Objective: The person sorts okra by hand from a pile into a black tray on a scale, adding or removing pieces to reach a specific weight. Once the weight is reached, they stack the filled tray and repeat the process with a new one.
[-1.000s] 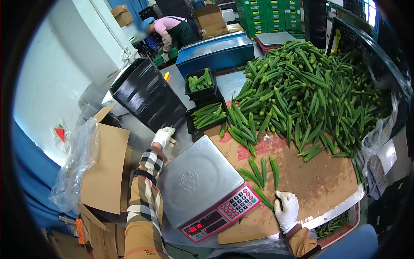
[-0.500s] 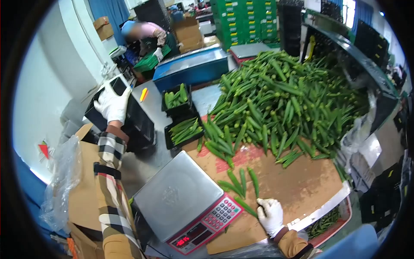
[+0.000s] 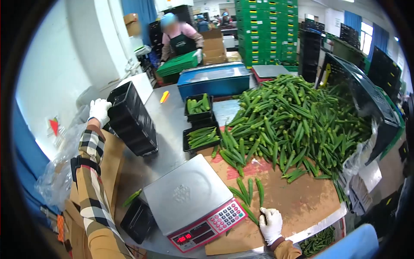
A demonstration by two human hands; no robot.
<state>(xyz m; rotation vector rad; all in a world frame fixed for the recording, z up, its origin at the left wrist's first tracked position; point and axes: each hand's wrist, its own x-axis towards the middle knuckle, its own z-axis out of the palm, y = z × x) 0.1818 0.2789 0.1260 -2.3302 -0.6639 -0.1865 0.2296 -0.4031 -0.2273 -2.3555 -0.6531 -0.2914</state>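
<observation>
My left hand point(image 3: 99, 112), in a white glove, grips the upper left rim of a tall stack of nested black trays point(image 3: 136, 118). My gloved right hand point(image 3: 271, 225) rests on the cardboard sheet point(image 3: 297, 196), fingers curled; whether they pinch anything is hidden. Loose okra pods point(image 3: 260, 191) lie just beyond its fingertips, and another okra pod point(image 3: 249, 214) points toward them from the left. Between my arms stands a red-and-silver scale point(image 3: 189, 194) with a bare plate. Behind it, two black trays hold okra: a nearer tray point(image 3: 188, 147) and a farther tray point(image 3: 189, 116).
A large okra heap point(image 3: 289, 121) spills from a tipped dark crate point(image 3: 366, 90). A yellow cutter point(image 3: 164, 96) and blue box point(image 3: 213, 82) lie behind the trays. Another black tray point(image 3: 137, 221) sits left of the scale. A co-worker point(image 3: 181, 43) handles green crates point(image 3: 177, 64).
My left hand has shifted from over the top of the tray stack to its left rim, and the stack stands more upright. My right hand stays by the okra. The view has shifted.
</observation>
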